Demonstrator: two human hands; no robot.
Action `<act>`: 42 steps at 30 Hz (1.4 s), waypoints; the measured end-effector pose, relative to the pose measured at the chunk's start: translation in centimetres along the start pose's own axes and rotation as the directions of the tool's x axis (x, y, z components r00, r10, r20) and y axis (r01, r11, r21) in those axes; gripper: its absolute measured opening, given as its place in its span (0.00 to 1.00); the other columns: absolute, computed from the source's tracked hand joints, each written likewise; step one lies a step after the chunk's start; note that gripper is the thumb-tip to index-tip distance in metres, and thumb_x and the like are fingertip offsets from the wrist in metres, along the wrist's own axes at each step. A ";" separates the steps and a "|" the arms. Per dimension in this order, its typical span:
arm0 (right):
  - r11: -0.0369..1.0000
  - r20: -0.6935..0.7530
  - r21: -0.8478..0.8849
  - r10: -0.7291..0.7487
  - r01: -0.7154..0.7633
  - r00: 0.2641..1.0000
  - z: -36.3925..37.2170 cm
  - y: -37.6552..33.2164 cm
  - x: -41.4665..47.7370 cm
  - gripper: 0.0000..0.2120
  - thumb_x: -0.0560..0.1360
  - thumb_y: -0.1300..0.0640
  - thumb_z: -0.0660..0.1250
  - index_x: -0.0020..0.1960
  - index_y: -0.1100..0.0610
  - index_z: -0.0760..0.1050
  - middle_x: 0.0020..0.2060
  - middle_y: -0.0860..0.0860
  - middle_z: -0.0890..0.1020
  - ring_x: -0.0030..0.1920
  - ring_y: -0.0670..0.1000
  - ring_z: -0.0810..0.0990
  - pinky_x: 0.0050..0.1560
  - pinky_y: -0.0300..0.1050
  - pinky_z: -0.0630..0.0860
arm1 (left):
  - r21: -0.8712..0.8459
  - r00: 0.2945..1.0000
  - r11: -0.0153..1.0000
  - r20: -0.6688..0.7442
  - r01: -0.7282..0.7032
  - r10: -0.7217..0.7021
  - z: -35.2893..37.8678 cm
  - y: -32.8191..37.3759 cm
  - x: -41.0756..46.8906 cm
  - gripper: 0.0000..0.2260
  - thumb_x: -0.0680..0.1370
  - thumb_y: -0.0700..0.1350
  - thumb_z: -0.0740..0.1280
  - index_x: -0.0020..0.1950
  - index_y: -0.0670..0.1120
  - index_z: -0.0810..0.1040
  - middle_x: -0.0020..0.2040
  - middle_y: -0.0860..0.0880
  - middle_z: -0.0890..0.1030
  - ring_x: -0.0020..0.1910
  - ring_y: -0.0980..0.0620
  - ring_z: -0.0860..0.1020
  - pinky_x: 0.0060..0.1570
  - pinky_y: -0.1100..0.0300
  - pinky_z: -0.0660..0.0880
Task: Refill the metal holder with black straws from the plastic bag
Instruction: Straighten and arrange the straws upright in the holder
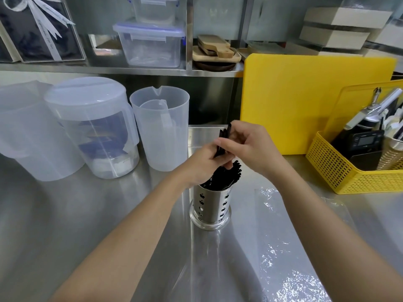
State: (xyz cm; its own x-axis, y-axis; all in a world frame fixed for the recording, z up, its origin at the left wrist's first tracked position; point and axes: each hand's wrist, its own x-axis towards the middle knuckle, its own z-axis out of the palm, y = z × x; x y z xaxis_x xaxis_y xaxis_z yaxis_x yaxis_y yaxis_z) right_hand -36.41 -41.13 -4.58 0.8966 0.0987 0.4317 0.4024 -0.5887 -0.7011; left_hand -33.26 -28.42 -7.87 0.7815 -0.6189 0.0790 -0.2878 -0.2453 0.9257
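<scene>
- Stainless counter (87, 214) with metal holder (210, 205) at centre, black straws (224, 177) in its mouth.
- Left hand (205, 164) wrapped round a bunch above; right hand (246, 144) pinching its top.
- Plastic bag (283, 258) flat beside holder.
- Probably light, slick, crushable: best gripped mid-length, gently.

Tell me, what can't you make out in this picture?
All in the head view:
- Number of black straws held: fingers of the left hand and right hand cover the bunch.
- How full the metal holder is: straws and left hand hide its inside.
- Plastic bag: cut off by the bottom edge.
- Digital screen in the yellow basket: too small to read.
</scene>
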 end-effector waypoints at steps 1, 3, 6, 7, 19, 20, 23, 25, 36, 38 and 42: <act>0.999 0.009 -0.045 0.019 -0.019 1.000 0.2 0.3 0.0 0.14 0.72 0.56 0.69 0.35 0.63 0.70 0.25 0.49 0.68 0.26 0.45 0.66 0.28 0.36 0.64 | -0.007 0.999 1.000 0.032 0.027 -0.027 0.0 -0.3 -0.1 0.04 0.79 0.42 0.59 0.48 0.46 0.73 0.38 0.49 0.78 0.41 0.55 0.76 0.48 0.69 0.71; 0.990 0.055 -0.125 0.067 -0.060 0.996 0.4 0.9 -0.2 0.12 0.73 0.55 0.67 0.37 0.63 0.72 0.26 0.48 0.69 0.28 0.46 0.65 0.29 0.37 0.62 | -0.010 0.998 0.998 0.037 0.056 -0.056 -0.2 -0.9 -0.1 0.07 0.77 0.41 0.63 0.55 0.45 0.74 0.49 0.45 0.82 0.50 0.50 0.79 0.56 0.62 0.73; 0.983 0.134 -0.145 0.129 -0.110 0.983 0.8 1.8 -0.4 0.08 0.73 0.55 0.67 0.39 0.60 0.74 0.27 0.47 0.71 0.29 0.46 0.68 0.29 0.35 0.65 | -0.075 0.999 0.996 -0.015 0.046 -0.047 -0.9 -1.2 -0.2 0.10 0.74 0.36 0.67 0.54 0.43 0.77 0.52 0.43 0.82 0.52 0.50 0.80 0.57 0.57 0.75; 0.983 0.152 -0.141 0.139 -0.118 0.979 0.9 2.0 -0.4 0.08 0.73 0.55 0.68 0.40 0.60 0.74 0.27 0.48 0.72 0.29 0.47 0.68 0.29 0.35 0.64 | -0.095 0.999 0.994 -0.020 0.046 -0.048 -1.0 -1.3 -0.2 0.09 0.73 0.35 0.68 0.49 0.46 0.79 0.47 0.46 0.83 0.49 0.52 0.81 0.56 0.58 0.75; 0.983 0.199 -0.157 0.126 -0.095 0.972 2.0 3.4 -0.7 0.03 0.70 0.60 0.70 0.43 0.56 0.82 0.34 0.39 0.74 0.38 0.42 0.73 0.38 0.32 0.66 | 0.001 0.995 0.996 -0.049 0.091 -0.091 -0.9 -3.4 -0.1 0.17 0.69 0.33 0.70 0.43 0.56 0.74 0.36 0.54 0.83 0.39 0.58 0.80 0.53 0.61 0.75; 0.983 0.197 -0.156 0.129 -0.099 0.972 2.1 3.6 -0.8 0.03 0.70 0.60 0.70 0.43 0.56 0.82 0.34 0.39 0.74 0.37 0.41 0.73 0.38 0.31 0.66 | 0.017 0.994 0.994 -0.029 0.106 -0.106 -0.9 -3.6 -0.1 0.16 0.69 0.33 0.70 0.42 0.55 0.74 0.34 0.55 0.81 0.37 0.59 0.79 0.52 0.62 0.74; 0.981 0.178 -0.160 0.134 -0.106 0.975 2.1 3.8 -0.9 0.04 0.69 0.61 0.71 0.43 0.56 0.82 0.32 0.38 0.74 0.35 0.40 0.73 0.37 0.30 0.67 | 0.082 0.990 0.986 -0.007 0.143 -0.143 -0.7 -4.1 -0.1 0.14 0.69 0.34 0.71 0.41 0.54 0.75 0.28 0.57 0.79 0.34 0.60 0.77 0.49 0.61 0.73; 0.981 0.183 -0.179 0.115 -0.082 0.976 2.1 3.8 -0.9 0.04 0.69 0.60 0.71 0.44 0.56 0.82 0.33 0.39 0.75 0.36 0.42 0.73 0.38 0.32 0.67 | 0.093 0.990 0.985 -0.017 0.144 -0.143 -0.7 -4.1 -0.1 0.12 0.69 0.34 0.70 0.44 0.51 0.78 0.33 0.55 0.81 0.38 0.57 0.79 0.51 0.60 0.73; 0.982 0.121 -0.178 0.092 -0.070 0.988 2.2 3.9 -1.7 0.03 0.68 0.60 0.72 0.42 0.58 0.82 0.33 0.45 0.79 0.38 0.42 0.74 0.40 0.28 0.67 | 0.142 0.993 0.983 -0.045 0.116 -0.111 -0.4 -3.7 -0.6 0.05 0.72 0.40 0.69 0.39 0.51 0.78 0.34 0.49 0.81 0.36 0.57 0.76 0.44 0.59 0.72; 0.974 0.126 -0.221 0.079 -0.049 0.989 2.2 3.9 -1.9 0.08 0.68 0.57 0.73 0.46 0.57 0.81 0.37 0.47 0.79 0.41 0.48 0.75 0.41 0.30 0.67 | 0.144 0.994 0.984 -0.046 0.109 -0.104 -0.5 -3.5 -0.8 0.04 0.72 0.42 0.70 0.45 0.49 0.78 0.40 0.48 0.82 0.42 0.55 0.78 0.49 0.59 0.74; 0.980 -0.008 -0.160 0.115 -0.115 0.993 1.1 3.6 -2.3 0.12 0.71 0.52 0.70 0.53 0.55 0.78 0.42 0.49 0.79 0.43 0.49 0.75 0.41 0.30 0.68 | 0.089 0.994 0.994 -0.093 0.064 -0.056 -1.2 -2.8 -1.4 0.07 0.73 0.42 0.68 0.51 0.48 0.79 0.47 0.50 0.83 0.50 0.53 0.80 0.57 0.58 0.74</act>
State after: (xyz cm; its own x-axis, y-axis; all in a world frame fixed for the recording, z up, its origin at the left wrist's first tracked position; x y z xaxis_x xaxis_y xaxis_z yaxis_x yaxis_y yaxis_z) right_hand -36.82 -42.59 -8.73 0.9353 0.0241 0.3530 0.2623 -0.7169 -0.6460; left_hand -32.90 -25.98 -10.15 0.8446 -0.5319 0.0613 -0.2849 -0.3496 0.8925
